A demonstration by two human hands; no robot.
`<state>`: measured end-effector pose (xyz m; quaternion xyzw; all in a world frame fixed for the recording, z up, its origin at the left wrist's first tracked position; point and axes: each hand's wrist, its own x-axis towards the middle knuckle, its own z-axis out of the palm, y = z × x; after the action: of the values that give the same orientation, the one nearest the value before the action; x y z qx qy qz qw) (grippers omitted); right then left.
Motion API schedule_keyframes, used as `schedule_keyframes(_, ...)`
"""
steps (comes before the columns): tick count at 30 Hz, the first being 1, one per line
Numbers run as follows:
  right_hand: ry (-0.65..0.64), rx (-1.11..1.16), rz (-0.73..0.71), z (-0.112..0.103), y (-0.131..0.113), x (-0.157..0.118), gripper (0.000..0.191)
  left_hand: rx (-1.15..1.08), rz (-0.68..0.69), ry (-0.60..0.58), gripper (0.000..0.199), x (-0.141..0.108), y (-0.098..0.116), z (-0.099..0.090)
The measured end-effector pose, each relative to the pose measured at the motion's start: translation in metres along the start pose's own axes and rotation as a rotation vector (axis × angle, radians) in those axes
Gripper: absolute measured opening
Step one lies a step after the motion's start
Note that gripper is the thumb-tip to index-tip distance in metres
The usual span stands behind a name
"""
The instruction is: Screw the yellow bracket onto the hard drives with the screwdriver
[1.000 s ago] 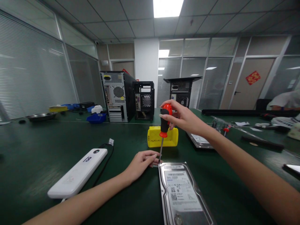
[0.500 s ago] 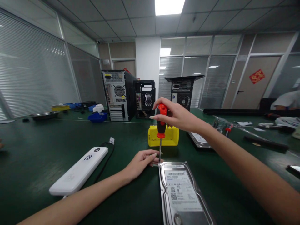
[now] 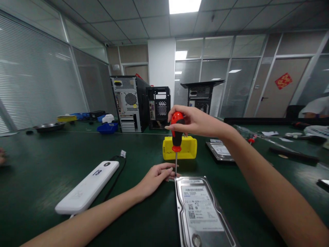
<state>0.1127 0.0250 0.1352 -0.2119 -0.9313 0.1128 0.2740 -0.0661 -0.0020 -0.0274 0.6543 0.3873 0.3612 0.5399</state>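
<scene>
My right hand (image 3: 189, 120) grips the red and black handle of a screwdriver (image 3: 177, 139), which stands upright with its tip at the far left corner of a silver hard drive (image 3: 202, 209). The drive lies label up on the green table (image 3: 144, 223). My left hand (image 3: 157, 176) rests beside that same corner, its fingers around the screwdriver's tip. The thumb and fingertips come together near the shaft, and whatever they may pinch is too small to make out. Just beyond the hands stands a yellow bin (image 3: 190, 148).
A white power bank (image 3: 87, 188) with a black cable lies at the left. Another hard drive (image 3: 220, 151) is behind my right forearm. Computer cases (image 3: 127, 103) stand at the back, near a blue tray (image 3: 107, 128). A person's hand (image 3: 2, 156) shows at the left edge.
The fingers of my right hand have turned on the screwdriver's handle, and my right wrist and forearm have shifted slightly. The screwdriver tip stays at the drive's corner; the view has moved a little.
</scene>
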Motion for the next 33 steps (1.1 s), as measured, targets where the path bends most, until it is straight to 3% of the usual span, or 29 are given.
schedule_keyframes(4,0.126,-0.126,-0.031,0.006,0.006,0.001,0.032,0.006,-0.006,0.02,0.038,0.002,-0.003,-0.001)
schedule_keyframes(12,0.162,-0.108,-0.088,0.01,0.004,0.003,0.034,0.049,0.034,0.051,0.036,0.006,-0.012,-0.005)
schedule_keyframes(17,-0.004,0.054,0.01,0.0,0.004,-0.004,0.024,0.041,0.022,0.062,0.037,0.005,-0.012,-0.005)
schedule_keyframes(21,-0.118,0.176,0.006,-0.008,0.008,-0.008,0.034,0.056,0.033,0.062,0.036,0.005,-0.013,-0.005)
schedule_keyframes(30,0.078,-0.183,-0.061,-0.003,0.005,-0.002,0.034,0.068,0.028,0.06,0.036,0.005,-0.012,-0.005)
schedule_keyframes(33,0.048,-0.168,-0.031,-0.004,0.005,-0.005,0.032,0.062,0.029,0.059,0.036,0.004,-0.011,-0.005)
